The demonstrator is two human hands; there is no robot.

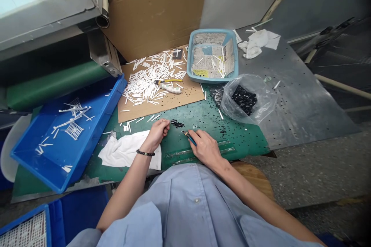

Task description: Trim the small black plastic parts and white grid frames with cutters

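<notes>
My left hand (158, 133) is closed in a pinch at the left edge of a small pile of black pieces (177, 124); what its fingertips hold is too small to make out. My right hand (204, 144) is wrapped round a blue-handled tool (191, 138), like small cutters or pliers, whose tip points up and left toward the pile. Both hands are low over the green mat (199, 115). A white cloth (124, 149) lies under and beside my left wrist.
White sticks (147, 81) and yellow-handled pliers (174, 80) lie on cardboard (131, 112). Behind are a lined blue basket (189, 54) and an open bag of black pieces (245, 100). A blue tray (95, 139) stands left; white gloves (255, 46) lie back right.
</notes>
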